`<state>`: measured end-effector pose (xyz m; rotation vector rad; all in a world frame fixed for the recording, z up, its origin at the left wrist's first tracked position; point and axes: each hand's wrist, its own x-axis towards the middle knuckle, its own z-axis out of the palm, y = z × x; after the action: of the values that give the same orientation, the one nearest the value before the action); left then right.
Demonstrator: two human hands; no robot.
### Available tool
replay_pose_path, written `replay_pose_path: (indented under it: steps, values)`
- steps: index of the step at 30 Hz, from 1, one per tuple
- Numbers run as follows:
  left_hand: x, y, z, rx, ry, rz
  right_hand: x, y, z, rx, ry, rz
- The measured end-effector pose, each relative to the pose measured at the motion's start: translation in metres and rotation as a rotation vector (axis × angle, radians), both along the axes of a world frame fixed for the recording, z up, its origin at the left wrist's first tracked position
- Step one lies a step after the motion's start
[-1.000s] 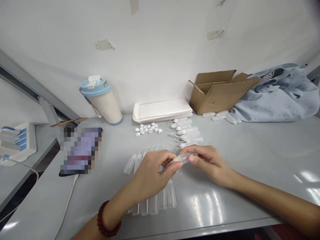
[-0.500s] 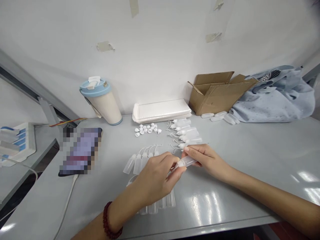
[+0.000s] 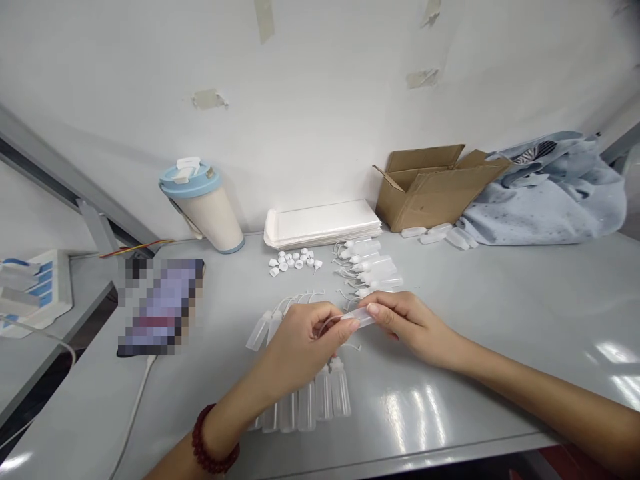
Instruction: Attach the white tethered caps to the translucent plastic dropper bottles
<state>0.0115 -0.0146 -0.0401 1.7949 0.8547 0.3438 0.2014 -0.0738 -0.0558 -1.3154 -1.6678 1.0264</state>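
Note:
A small translucent squeeze bottle point(image 3: 363, 316) lies sideways between my hands. My left hand point(image 3: 311, 337) is closed round its neck end, where a thin white tube curves past the fingers. Thumb and fingers of my right hand point(image 3: 403, 323) pinch the bottle's body. Under and beside my left hand are rows of similar bottles point(image 3: 340, 390) with thin tubes, partly hidden by the hand and forearm. Beyond my right hand, more tubed bottles point(image 3: 375, 267) lie in a column. Small white caps point(image 3: 295, 260) are grouped on the grey table point(image 3: 450, 400).
A stack of white padded envelopes point(image 3: 323, 223) lies against the wall. To its right are an open cardboard box point(image 3: 435, 193), several loose bottles point(image 3: 435, 233) and a blue cloth bag point(image 3: 550, 200). On the left stand a tumbler point(image 3: 207, 207), a phone point(image 3: 163, 307) with cable, and a power strip point(image 3: 40, 287).
My left hand has shifted slightly left and up, and the held bottle has moved a little left with it. The tube at its neck now shows curving by the left fingers.

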Motion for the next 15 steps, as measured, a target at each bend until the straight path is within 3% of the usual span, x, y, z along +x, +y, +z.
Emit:
replay_pose_path:
  steps: [7, 15]
  values:
    - [0.0, -0.002, -0.007, 0.491, 0.068, -0.07, 0.002, 0.005, -0.007, -0.269, 0.269, 0.013]
    - [-0.006, 0.0, -0.015, 0.754, 0.034, -0.195, 0.002, 0.007, -0.007, -0.473, 0.523, 0.019]
